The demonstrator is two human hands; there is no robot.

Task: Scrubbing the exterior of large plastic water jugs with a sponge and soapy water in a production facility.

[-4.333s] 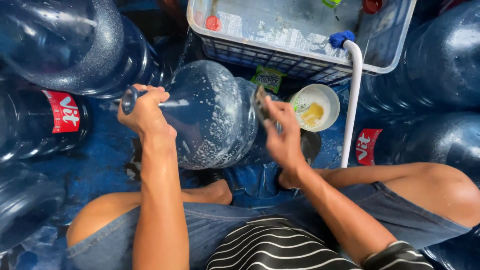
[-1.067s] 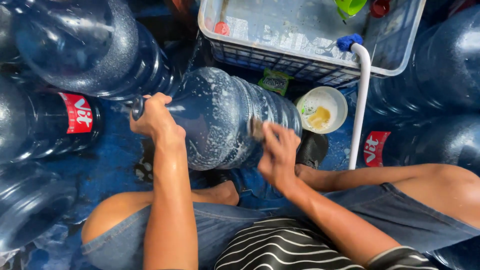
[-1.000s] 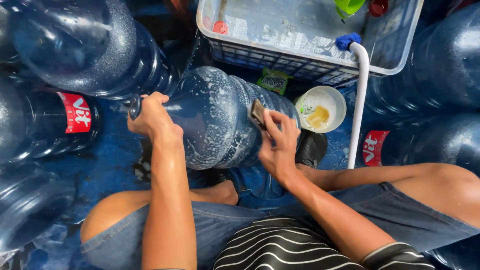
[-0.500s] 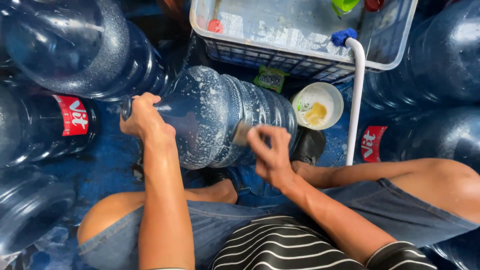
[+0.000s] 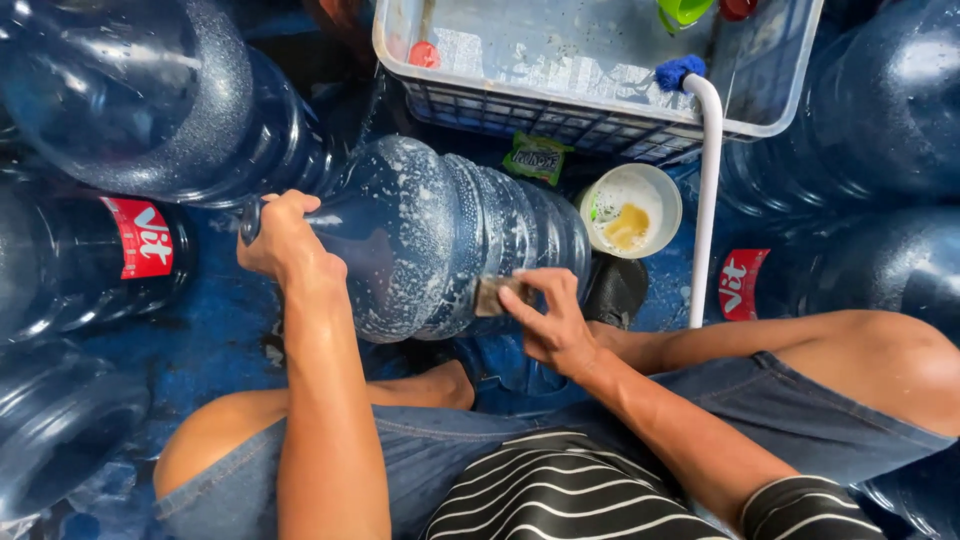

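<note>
The big blue water jug (image 5: 440, 240) lies on its side across my lap, streaked with white suds, other blue jugs (image 5: 150, 110) crowding round it. Beyond the jug sits a grey plastic crate (image 5: 600, 120), and beside the jug's base a small white bowl (image 5: 630, 210). My left hand (image 5: 285, 240) is wrapped tight round the jug's neck. My right hand (image 5: 550, 320) pinches a small scrubbing pad (image 5: 492, 296) against the jug's ribbed side.
</note>
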